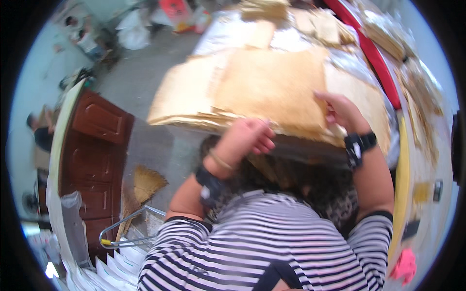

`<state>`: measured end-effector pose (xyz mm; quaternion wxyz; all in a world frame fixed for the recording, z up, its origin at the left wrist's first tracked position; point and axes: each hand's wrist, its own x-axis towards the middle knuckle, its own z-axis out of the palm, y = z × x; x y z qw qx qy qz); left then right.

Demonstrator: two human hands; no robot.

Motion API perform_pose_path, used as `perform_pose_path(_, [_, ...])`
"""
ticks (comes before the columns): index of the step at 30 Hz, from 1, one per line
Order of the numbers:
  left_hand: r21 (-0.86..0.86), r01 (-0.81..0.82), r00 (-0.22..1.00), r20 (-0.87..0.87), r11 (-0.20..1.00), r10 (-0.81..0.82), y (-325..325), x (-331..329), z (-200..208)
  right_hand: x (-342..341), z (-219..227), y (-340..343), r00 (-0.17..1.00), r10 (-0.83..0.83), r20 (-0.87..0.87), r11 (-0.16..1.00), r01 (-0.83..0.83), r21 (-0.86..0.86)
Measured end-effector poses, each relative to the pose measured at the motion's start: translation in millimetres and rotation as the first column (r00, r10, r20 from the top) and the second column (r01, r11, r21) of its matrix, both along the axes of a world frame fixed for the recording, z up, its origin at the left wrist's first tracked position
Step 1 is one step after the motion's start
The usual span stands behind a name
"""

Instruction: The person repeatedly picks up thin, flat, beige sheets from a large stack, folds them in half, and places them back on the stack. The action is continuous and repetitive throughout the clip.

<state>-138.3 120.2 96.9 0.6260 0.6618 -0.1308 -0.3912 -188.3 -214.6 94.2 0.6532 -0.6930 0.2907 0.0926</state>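
Observation:
A tan, paper-like sheet (272, 82) lies on top of a wide, low stack of similar sheets in front of me. Paler sheets (187, 87) fan out to its left, and more pale sheets (357, 97) lie to its right. My left hand (250, 137) is at the stack's near edge with its fingers curled in; whether they pinch a sheet edge is hidden. Over the top sheet's right edge is my right hand (341, 110), fingers apart and partly bent, holding nothing that I can see. Both wrists wear black bands.
More tan stacks (264, 8) stand at the table's far end beside clear plastic (349, 65). A red strip (369, 43) runs along the right. To the left are brown cabinets (94, 160), a straw broom (145, 184) and a metal-framed rack (124, 228). Other people (43, 131) work farther off.

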Motion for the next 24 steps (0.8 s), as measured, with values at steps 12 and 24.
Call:
perform_pose_path(12, [-0.121,-0.194,0.072,0.988,0.974,0.137,-84.3,-12.9,-21.1,7.8,44.0,29.8,0.969,-0.138,0.205,0.925,0.053,0.376])
perform_pose_path(24, [-0.296,-0.545,0.418,0.715,0.785,0.560,-42.1,89.3,1.9,2.1,-49.7,55.4,0.698,0.527,0.485,0.474,0.233,-0.849])
